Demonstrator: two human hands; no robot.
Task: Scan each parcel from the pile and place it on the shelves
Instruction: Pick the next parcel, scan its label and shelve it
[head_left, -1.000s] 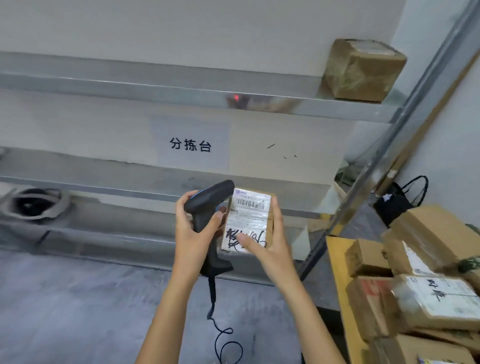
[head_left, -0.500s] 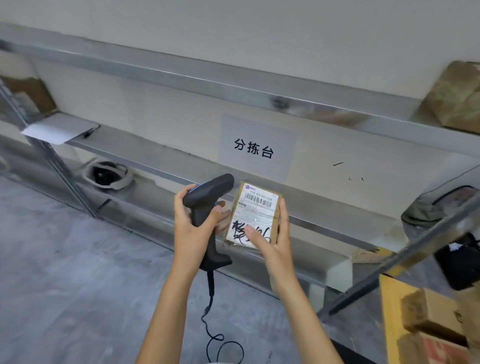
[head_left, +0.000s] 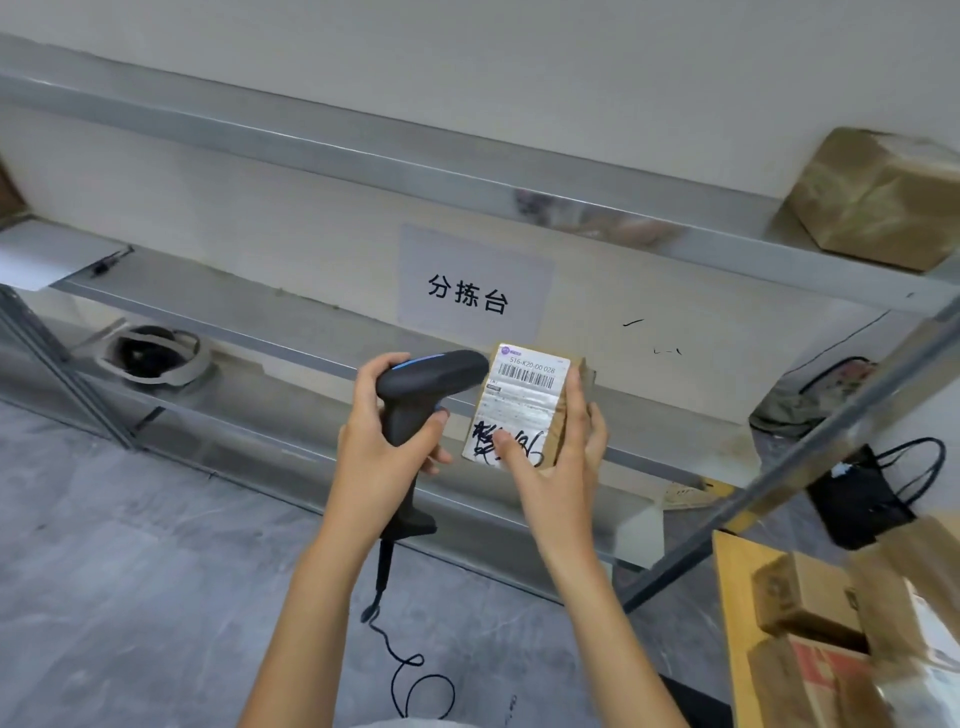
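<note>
My right hand (head_left: 558, 467) held the parcel (head_left: 524, 410) at frame centre, thumb laid across the scrawled lower part of its label (head_left: 519, 405), fingers wrapped behind the right edge. My left hand (head_left: 382, 447) gripped the scanner (head_left: 423, 387) by its handle, nose pointed right and almost touching the upper left corner of the label, close to the barcode (head_left: 525, 375).

Risks noted:
- The nose sat so close and so side-on to the barcode that a read could fail, in my judgement; no scan light was visible on the label.
- Thumb covered only handwriting, not the bars. A slip upward would have blocked them.
- The grip was a one-handed pinch on a small box; a jolt from the scanner could have knocked it to the floor (head_left: 130, 571).
- The scanner cable (head_left: 410, 670) hung in loops at lower centre, near my body; a snag was possible when reaching forward.

Behind the hands ran the metal shelves (head_left: 311, 332), with a sign (head_left: 467, 291) on the wall above. One parcel on the upper shelf (head_left: 878, 197) stood in the upper right. The remaining pile (head_left: 841, 639) lay on the table (head_left: 732, 597) at lower right, blurred.
</note>
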